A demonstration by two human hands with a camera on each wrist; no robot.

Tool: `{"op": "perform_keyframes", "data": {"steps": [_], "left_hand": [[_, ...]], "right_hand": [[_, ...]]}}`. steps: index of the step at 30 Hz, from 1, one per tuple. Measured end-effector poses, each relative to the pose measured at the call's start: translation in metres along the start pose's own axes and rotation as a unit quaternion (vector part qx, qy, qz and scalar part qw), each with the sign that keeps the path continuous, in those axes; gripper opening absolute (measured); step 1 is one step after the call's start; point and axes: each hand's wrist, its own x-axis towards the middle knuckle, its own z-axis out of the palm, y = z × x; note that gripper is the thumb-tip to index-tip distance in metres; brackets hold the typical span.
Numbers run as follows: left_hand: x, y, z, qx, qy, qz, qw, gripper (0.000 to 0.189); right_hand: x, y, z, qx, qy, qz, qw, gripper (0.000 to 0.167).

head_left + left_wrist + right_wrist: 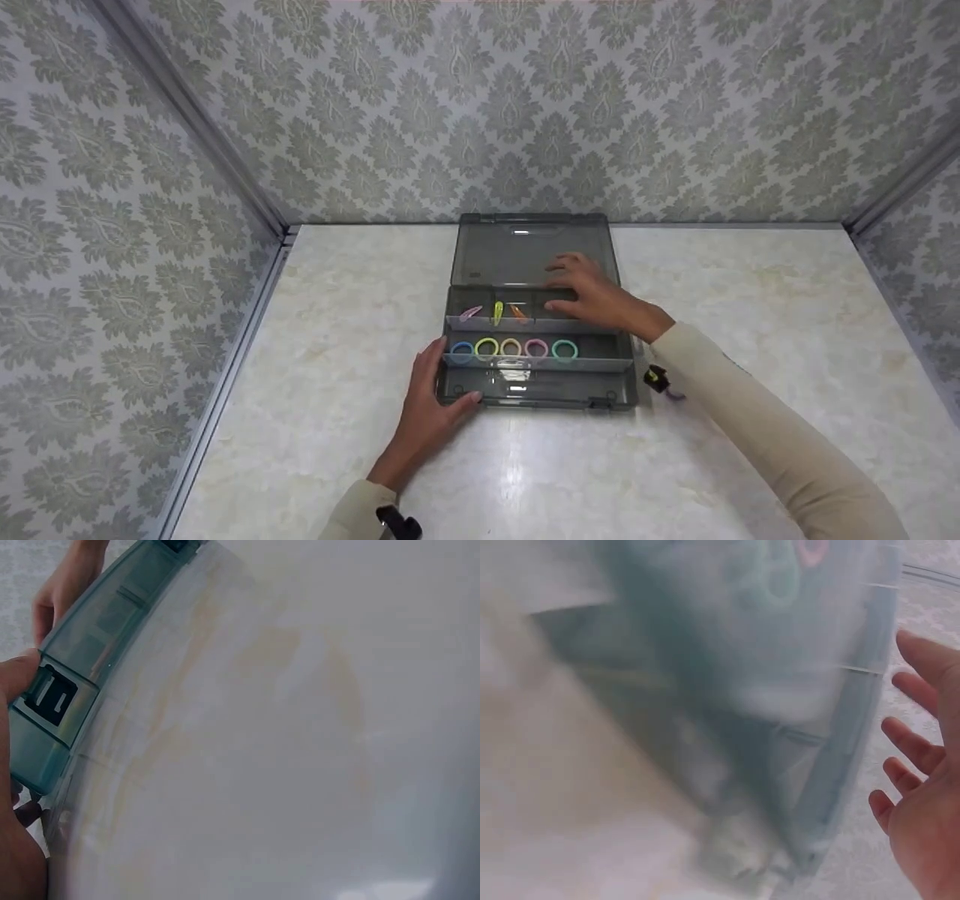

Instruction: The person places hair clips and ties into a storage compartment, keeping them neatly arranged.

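A translucent grey plastic storage box (pixel 536 365) lies on the table with its lid (pixel 510 259) folded back. Pink, yellow and orange hair clips (pixel 498 313) sit in its back compartment. Several coloured hair ties (pixel 536 348) stand in a row along the middle one. At the front left corner my left hand (pixel 429 401) grips the box, thumb on the front edge and fingers along the side. In the left wrist view that thumb (pixel 19 675) is beside a latch (pixel 52 696). My right hand (pixel 592 292) hovers over the back compartment's right end, fingers spread with nothing between them.
The box stands on a pale marbled table (pixel 337 300), its lid reaching the patterned back wall (pixel 510 112). A metal rail (pixel 217 405) runs along the left edge. Small black devices (pixel 399 523) are at both forearms.
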Motion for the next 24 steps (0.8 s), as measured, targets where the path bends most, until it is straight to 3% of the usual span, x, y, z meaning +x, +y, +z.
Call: {"op": "perform_keyframes", "data": {"steps": [10,17,24], "left_hand": [[0.001,0.000,0.001,-0.001,0.002,-0.009,1.0000,0.105],[0.001,-0.001,-0.001,-0.009,0.006,0.000,0.9999,0.106],[0.002,-0.002,0.000,-0.001,0.008,0.015,0.9999,0.109]], "right_hand": [[-0.046,0.015,-0.005,0.041,0.069,0.027,0.9964,0.038],[-0.087,0.030,-0.012,0.086,0.143,0.032,0.9854,0.036],[-0.131,0.042,-0.017,0.109,0.192,0.077,0.9723,0.031]]}}
